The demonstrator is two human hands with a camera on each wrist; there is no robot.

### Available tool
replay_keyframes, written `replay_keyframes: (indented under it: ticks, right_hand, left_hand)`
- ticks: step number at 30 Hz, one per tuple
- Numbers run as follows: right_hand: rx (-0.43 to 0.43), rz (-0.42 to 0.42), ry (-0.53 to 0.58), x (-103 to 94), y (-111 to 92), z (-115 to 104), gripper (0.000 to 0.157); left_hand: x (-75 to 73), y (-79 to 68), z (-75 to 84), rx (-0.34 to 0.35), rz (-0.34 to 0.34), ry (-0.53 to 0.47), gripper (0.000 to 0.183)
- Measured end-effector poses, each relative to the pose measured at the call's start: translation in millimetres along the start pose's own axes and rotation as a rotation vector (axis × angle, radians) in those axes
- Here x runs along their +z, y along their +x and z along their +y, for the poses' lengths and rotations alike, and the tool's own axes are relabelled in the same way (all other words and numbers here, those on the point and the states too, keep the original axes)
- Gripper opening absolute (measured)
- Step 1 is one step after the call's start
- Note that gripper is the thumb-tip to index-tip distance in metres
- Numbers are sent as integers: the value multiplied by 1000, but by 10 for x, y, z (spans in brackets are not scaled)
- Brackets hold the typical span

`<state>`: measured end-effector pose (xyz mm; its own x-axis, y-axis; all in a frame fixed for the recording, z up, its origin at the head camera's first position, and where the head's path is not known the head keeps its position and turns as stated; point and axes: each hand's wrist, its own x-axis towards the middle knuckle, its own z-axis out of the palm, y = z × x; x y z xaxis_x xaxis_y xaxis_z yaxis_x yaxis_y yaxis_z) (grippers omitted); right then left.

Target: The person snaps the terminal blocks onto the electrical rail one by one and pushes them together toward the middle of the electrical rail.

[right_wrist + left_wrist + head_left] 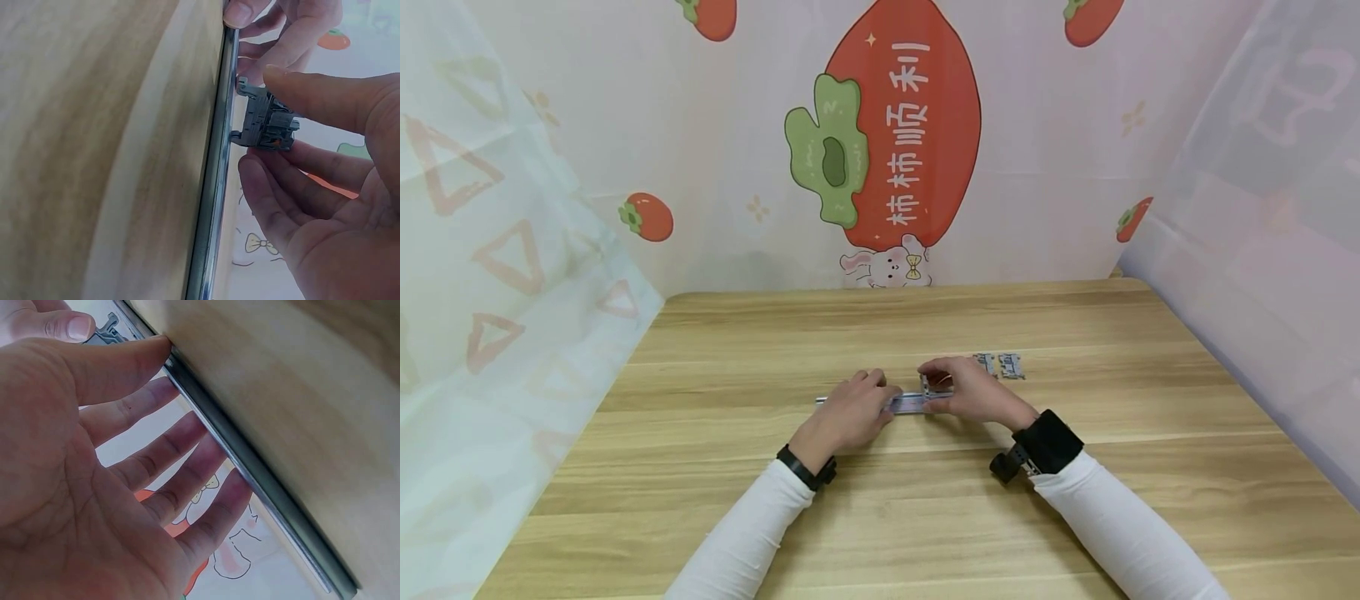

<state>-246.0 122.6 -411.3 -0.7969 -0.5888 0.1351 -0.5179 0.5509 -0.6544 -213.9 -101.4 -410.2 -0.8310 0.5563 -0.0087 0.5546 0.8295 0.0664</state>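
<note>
Well inside the tabletop [925, 517] edges, the left hand [847, 414] pinches the metal rail [907, 405], the right hand [976, 393] a grey block [262, 119].

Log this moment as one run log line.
left hand: grips long silvery metal rail; right hand: holds small grey notched plastic block above rail; contact: unclear; two similar grey pieces: on wood-grain table

Wood-grain table [917, 525]; pale backdrop [1037, 183] behind, printed with red fruit [943, 125], white rabbit [887, 271] below; triangle-patterned sheet [550, 333] at left.
</note>
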Motion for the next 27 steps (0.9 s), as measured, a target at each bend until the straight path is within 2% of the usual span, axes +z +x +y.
replay_keyframes:
  ticks: [27]
  right_hand:
    - [17, -21, -62, 12, -12, -18, 54]
  left_hand:
    - [12, 18, -4, 1, 6, 9, 37]
